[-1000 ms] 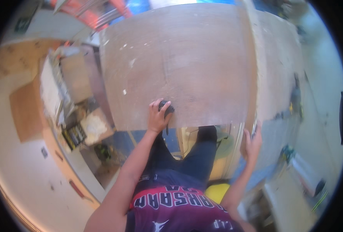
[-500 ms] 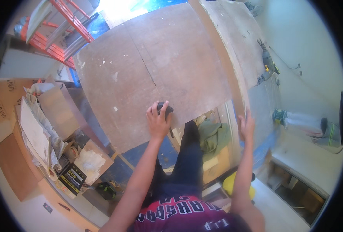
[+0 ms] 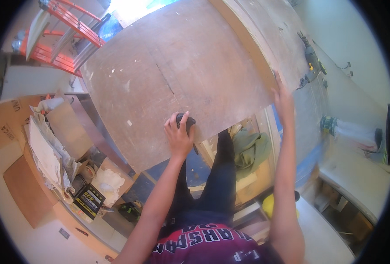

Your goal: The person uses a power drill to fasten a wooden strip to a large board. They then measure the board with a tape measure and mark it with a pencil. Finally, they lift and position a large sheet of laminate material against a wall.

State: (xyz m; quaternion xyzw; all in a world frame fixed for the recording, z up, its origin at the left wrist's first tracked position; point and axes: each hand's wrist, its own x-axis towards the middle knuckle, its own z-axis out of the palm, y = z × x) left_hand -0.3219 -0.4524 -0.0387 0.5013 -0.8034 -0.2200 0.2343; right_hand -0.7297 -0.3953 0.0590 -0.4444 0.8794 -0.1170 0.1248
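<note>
My left hand (image 3: pixel 179 137) is closed around a small black rounded tool (image 3: pixel 187 121), whose exact kind I cannot make out. It rests at the near edge of a big brown plywood sheet (image 3: pixel 159 79). My right hand (image 3: pixel 284 100) grips the near end of a long wooden board (image 3: pixel 243 37), which stands on edge along the sheet's right side. My right index finger stretches along the board, with the thumb on its left face. The board's far end runs out of view at the top.
A power drill (image 3: pixel 311 61) lies right of the board. An orange stepladder (image 3: pixel 63 39) stands at the far left. Offcuts and a black adhesive box (image 3: pixel 88 201) crowd the left side. Green cloth (image 3: pixel 251 152) lies near my legs. White bottles (image 3: pixel 351 132) lie along the right.
My right hand has moved forward, and the board has slid away from me with it. My left hand stays at the sheet's edge with the black tool. The view has shifted slightly.
</note>
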